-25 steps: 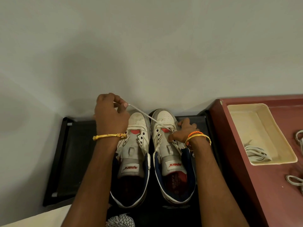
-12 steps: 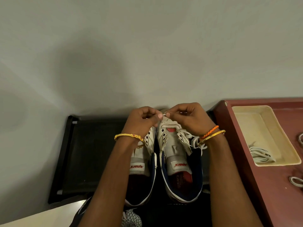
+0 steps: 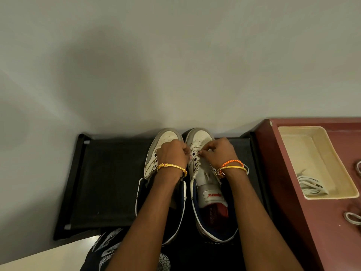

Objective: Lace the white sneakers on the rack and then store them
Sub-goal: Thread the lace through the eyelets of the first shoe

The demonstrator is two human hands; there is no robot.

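Two white sneakers stand side by side on a black rack (image 3: 109, 182), toes toward the wall. My left hand (image 3: 172, 155) lies over the left sneaker (image 3: 166, 137), fingers curled at the inner eyelets of the right sneaker (image 3: 201, 136). My right hand (image 3: 218, 151) sits over the right sneaker's eyelet rows and pinches the white lace end near an eyelet. What the left fingers hold is hidden. A bit of lace (image 3: 246, 169) loops out beside my right wrist.
A dark red table (image 3: 304, 212) stands to the right, touching the rack. On it a cream tray (image 3: 312, 153) holds a bundle of white laces (image 3: 312, 186). More laces (image 3: 353, 218) lie at the right edge. A grey wall rises behind the rack.
A second ago my left hand pulled the lace out taut to the upper left. Both hands have since come together and lowered onto the right sneaker's eyelets.
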